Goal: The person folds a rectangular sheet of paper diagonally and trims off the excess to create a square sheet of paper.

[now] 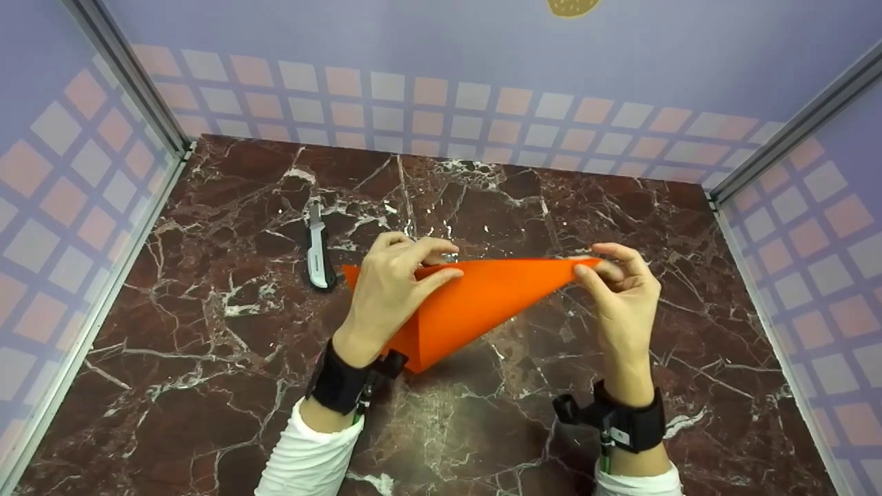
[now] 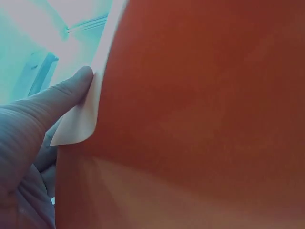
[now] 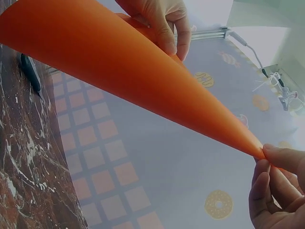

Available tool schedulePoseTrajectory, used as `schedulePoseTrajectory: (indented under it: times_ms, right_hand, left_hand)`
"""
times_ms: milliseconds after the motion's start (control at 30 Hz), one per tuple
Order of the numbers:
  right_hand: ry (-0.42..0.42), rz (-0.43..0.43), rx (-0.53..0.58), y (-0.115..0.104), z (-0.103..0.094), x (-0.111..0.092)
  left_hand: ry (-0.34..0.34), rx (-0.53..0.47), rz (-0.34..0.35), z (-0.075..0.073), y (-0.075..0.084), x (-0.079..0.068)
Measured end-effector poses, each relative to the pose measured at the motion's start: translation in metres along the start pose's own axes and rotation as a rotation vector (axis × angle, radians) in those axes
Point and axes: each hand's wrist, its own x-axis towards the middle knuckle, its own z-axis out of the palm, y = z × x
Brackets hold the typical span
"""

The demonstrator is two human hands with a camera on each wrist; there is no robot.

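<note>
An orange sheet of paper [image 1: 475, 296], rolled into a cone, is held up between both hands above the table. Its narrow tip points right and its wide end lies to the left. My left hand [image 1: 393, 282] pinches the upper edge near the wide end, thumb in front and fingers behind. In the left wrist view the thumb presses a folded edge showing the paper's white underside [image 2: 83, 119]. My right hand [image 1: 627, 289] pinches the pointed tip between thumb and fingers, seen closely in the right wrist view.
A utility knife [image 1: 318, 251], its blade out and pointing away, lies on the dark marbled table [image 1: 207, 310] left of the paper. Panels with pink and white squares [image 1: 427, 96] enclose the table at the back and both sides.
</note>
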Motion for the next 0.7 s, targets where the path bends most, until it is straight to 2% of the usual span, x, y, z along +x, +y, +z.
schedulePoseTrajectory:
  times_ms: [167,433,533,700]
  right_hand:
    - [-0.017,-0.024,0.069,-0.002,0.0,0.0]
    - [-0.037,-0.077,0.012,-0.006,0.001,-0.002]
    - [-0.024,-0.076,0.0,-0.007,0.001,-0.002]
    - [-0.007,-0.075,0.014,-0.007,0.002,-0.002]
  left_hand:
    - [-0.009,-0.018,-0.035,0.0,0.003,0.001]
    - [-0.058,-0.061,-0.053,-0.005,0.002,0.0]
    - [-0.105,-0.069,-0.051,-0.009,0.0,0.001]
    - [-0.235,-0.075,-0.066,-0.016,-0.004,0.002]
